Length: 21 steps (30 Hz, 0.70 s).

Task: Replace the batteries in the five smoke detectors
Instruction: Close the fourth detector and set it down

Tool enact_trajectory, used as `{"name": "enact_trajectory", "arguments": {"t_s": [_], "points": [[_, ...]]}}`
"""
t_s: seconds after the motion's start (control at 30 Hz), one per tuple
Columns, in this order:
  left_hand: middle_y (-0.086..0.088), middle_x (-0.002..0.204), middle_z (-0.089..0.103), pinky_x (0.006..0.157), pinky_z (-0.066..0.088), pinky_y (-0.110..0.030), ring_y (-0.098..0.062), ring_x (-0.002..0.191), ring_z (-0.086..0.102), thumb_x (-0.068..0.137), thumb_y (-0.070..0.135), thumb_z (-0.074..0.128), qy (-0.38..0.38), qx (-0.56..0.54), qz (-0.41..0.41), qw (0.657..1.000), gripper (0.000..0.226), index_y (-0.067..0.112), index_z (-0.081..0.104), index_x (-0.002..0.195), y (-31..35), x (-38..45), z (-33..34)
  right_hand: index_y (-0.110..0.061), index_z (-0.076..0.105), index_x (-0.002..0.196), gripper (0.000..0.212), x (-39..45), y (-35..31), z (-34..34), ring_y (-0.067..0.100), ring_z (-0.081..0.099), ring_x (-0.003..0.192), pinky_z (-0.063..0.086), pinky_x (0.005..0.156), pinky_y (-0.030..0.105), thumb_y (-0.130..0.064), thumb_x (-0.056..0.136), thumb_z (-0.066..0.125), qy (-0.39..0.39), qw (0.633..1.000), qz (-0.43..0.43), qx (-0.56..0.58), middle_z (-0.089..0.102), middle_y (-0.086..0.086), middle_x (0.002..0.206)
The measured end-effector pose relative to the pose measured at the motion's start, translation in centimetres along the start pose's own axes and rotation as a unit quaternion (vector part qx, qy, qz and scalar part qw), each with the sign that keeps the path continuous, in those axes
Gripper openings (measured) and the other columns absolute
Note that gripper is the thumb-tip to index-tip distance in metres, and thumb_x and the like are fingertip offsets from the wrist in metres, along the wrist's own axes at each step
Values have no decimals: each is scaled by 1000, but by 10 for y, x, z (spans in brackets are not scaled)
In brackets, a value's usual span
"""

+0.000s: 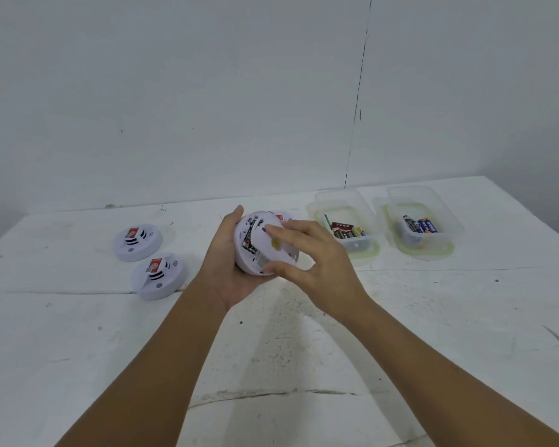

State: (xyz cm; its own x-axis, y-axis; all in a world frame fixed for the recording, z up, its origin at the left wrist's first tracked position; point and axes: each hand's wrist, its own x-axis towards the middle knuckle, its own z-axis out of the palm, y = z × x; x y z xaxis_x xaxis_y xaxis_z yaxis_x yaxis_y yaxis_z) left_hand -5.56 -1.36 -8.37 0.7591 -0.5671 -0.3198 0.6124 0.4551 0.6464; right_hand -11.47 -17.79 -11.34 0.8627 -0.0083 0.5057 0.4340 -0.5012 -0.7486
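I see my left hand (229,262) cupping a detector (259,245) above the surface (271,350), fingers curled round its far edge, underside tilted toward me. My right hand (317,262) pinches its near rim, fingers (276,232) half spread across the back. Two detectors (138,241) lie left.

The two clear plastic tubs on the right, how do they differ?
The nearer tub holds a mixed pile with dark red-labelled batteries; the farther tub holds mostly blue ones. The nearer tub sits closer to the right hand; the farther tub is beyond it. Both are clear, green-rimmed and lidless.
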Motion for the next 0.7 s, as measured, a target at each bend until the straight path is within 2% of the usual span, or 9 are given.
{"name": "enact_trajectory", "arguments": {"t_s": [0.13, 0.23, 0.3, 0.43, 0.5, 0.57, 0.63, 0.7], "points": [[-10, 124, 66, 69, 57, -36, -31, 110, 61, 95, 65, 53, -16, 9, -27, 999, 69, 16, 59, 144, -2, 3, 3, -39, 72, 128, 46, 0, 5, 5, 9, 49, 133, 41, 107, 22, -36, 83, 85, 6, 999, -30, -10, 57, -15, 140], [-11, 133, 62, 76, 57, -38, -33, 117, 57, 95, 65, 53, -20, 25, -31, 999, 73, 18, 53, 150, -2, 5, 2, -39, 72, 127, 45, 1, 8, 5, 11, 49, 132, 42, 107, 23, -36, 83, 85, 6, 999, -40, -6, 57, -15, 140], [-11, 134, 62, 77, 57, -38, -33, 115, 59, 95, 65, 52, -26, 24, -35, 999, 71, 18, 55, 149, -2, 6, 1, -37, 73, 127, 45, 2, 10, 4, 12, 49, 133, 41, 108, 23, -35, 84, 85, 4, 999, -46, -11, 56, -14, 141], [-11, 124, 65, 65, 56, -36, -30, 100, 64, 96, 65, 52, -40, 14, -39, 998, 65, 18, 61, 139, -2, 8, 3, -34, 73, 128, 44, 2, 15, 2, 15, 49, 134, 41, 110, 25, -34, 85, 84, -7, 998, -56, -19, 57, -11, 143], [-10, 121, 66, 62, 55, -35, -31, 101, 63, 95, 65, 52, -39, 12, -39, 998, 63, 18, 63, 136, -3, 8, 4, -34, 73, 128, 43, 3, 17, 2, 16, 49, 133, 40, 110, 24, -34, 86, 82, -9, 997, -67, -30, 56, -9, 144], [-10, 122, 66, 67, 56, -36, -32, 107, 61, 95, 65, 52, -37, 16, -35, 999, 62, 18, 65, 133, -3, 9, 5, -33, 73, 128, 41, 3, 19, 2, 18, 49, 132, 39, 109, 23, -35, 87, 81, -4, 996, -77, -40, 56, -7, 143], [-11, 124, 67, 78, 55, -39, -34, 112, 59, 95, 65, 52, -31, 24, -29, 999, 60, 18, 68, 129, -2, 11, 5, -32, 74, 128, 40, 4, 19, 2, 18, 49, 131, 37, 108, 20, -37, 89, 79, 2, 996, -81, -47, 56, -6, 143], [-11, 125, 67, 81, 54, -39, -34, 114, 60, 94, 65, 53, -29, 29, -28, 999, 59, 18, 71, 124, -1, 11, 6, -30, 74, 127, 38, 5, 19, 2, 18, 49, 130, 36, 108, 18, -37, 90, 78, 10, 995, -87, -56, 56, -3, 142]]}}
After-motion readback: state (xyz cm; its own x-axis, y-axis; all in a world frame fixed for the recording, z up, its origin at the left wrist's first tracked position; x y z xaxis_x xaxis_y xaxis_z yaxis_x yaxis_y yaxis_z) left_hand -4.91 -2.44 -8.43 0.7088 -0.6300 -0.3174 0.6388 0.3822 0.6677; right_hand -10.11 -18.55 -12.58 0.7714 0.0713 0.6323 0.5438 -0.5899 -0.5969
